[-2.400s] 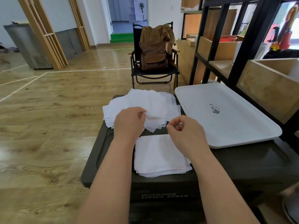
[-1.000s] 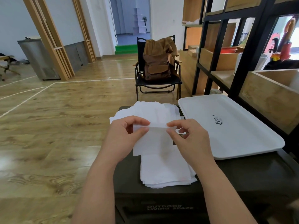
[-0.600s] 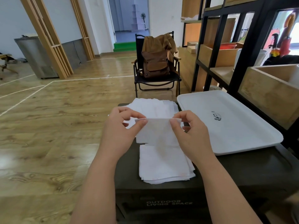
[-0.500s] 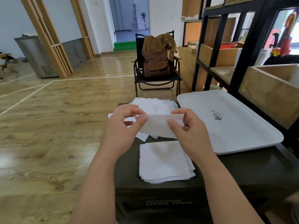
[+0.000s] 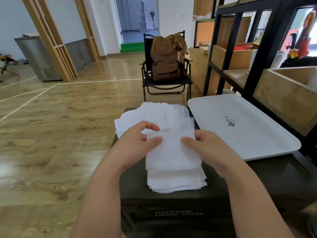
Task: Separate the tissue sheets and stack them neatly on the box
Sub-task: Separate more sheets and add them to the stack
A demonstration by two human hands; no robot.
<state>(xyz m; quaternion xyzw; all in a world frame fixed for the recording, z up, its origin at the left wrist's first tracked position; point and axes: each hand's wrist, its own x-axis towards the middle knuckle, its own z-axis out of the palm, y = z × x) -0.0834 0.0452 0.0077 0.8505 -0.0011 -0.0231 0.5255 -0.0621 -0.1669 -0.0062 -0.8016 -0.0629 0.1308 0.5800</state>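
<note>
A single white tissue sheet (image 5: pixel 172 152) is held between both hands over the neat stack of tissues (image 5: pixel 176 181) at the near edge of the dark box (image 5: pixel 257 182). My left hand (image 5: pixel 137 145) pinches the sheet's upper left corner between thumb and fingers. My right hand (image 5: pixel 205 146) pinches its upper right corner. The sheet's lower part lies on the stack. Behind the hands, a loose messy pile of tissues (image 5: pixel 154 114) covers the box's far side.
A white tray (image 5: pixel 240 127) lies on the box to the right. A black shelf frame (image 5: pixel 257 57) with wooden crates stands close on the right. A folding chair with a brown backpack (image 5: pixel 165 64) stands beyond the box on the wooden floor.
Both hands took one sheet from the far pile, lifted it, then brought it down and toward me onto the near stack.
</note>
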